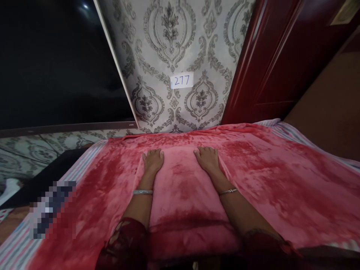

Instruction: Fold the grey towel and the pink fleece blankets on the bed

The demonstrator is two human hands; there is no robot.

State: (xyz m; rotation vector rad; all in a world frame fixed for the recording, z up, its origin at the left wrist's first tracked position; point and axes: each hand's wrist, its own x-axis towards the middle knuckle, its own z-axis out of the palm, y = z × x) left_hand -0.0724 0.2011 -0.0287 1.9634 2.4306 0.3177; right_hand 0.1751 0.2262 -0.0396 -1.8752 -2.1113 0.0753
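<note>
A long pink-red plush piece, which looks like a folded blanket, lies lengthwise before me on a wider pink-red plush cover. At its far left corner rests my left hand, palm down, fingers pointing away from me. My right hand lies the same way at the far right corner, its fingers slightly spread. Both palms press on the plush and neither hand grips anything. Each wrist wears a bangle. The near end of the folded piece runs into shadow between my forearms.
Behind the cover stands a patterned wall bearing a paper label marked 277. A large dark screen is at the left, a dark red wooden panel at the right. Striped cloth edges the cover; a pixelated dark object lies left.
</note>
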